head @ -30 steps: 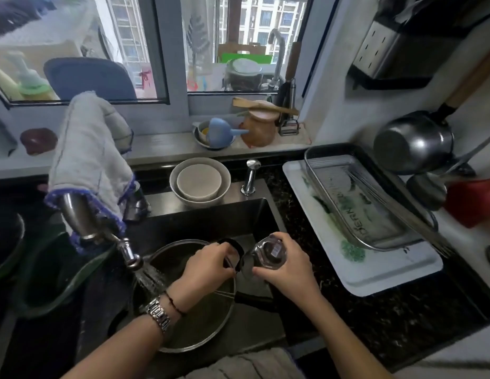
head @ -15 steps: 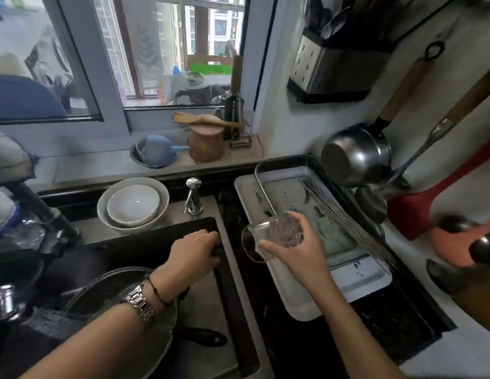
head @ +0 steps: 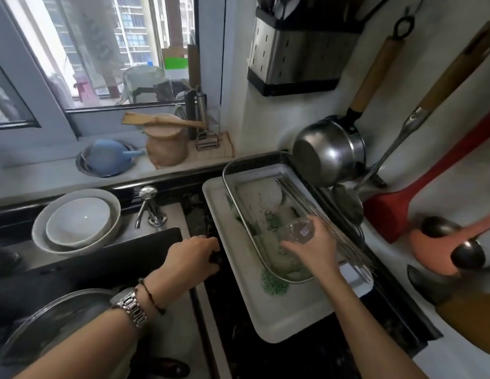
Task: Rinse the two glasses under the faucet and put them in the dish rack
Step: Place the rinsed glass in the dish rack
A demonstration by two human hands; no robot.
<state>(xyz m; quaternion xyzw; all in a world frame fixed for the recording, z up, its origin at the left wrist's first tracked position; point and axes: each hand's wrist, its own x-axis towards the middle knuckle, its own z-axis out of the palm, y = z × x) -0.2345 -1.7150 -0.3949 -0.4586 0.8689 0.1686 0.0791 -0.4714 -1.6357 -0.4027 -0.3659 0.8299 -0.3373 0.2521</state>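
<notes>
My right hand (head: 316, 254) grips a clear glass (head: 300, 230) from above, mouth down, low inside the metal dish rack (head: 254, 166) near its right side. The rack sits on a white tray (head: 279, 318) to the right of the sink (head: 107, 255). My left hand (head: 190, 257) hovers at the sink's right edge. Its fingers curl round a small dark-looking thing that seems to be the second glass (head: 215, 259), mostly hidden by the hand. The big faucet is out of view.
Two stacked bowls (head: 77, 220) and a small chrome tap (head: 149, 207) stand behind the sink. A lidded pan (head: 55, 318) lies in the sink. A steel saucepan (head: 328, 151), ladles and spatulas hang on the right wall above the rack.
Both hands left the running water and swung right. My right hand carried the glass over the tray, turned it mouth down and lowered it into the rack. My left hand followed to the sink's right edge.
</notes>
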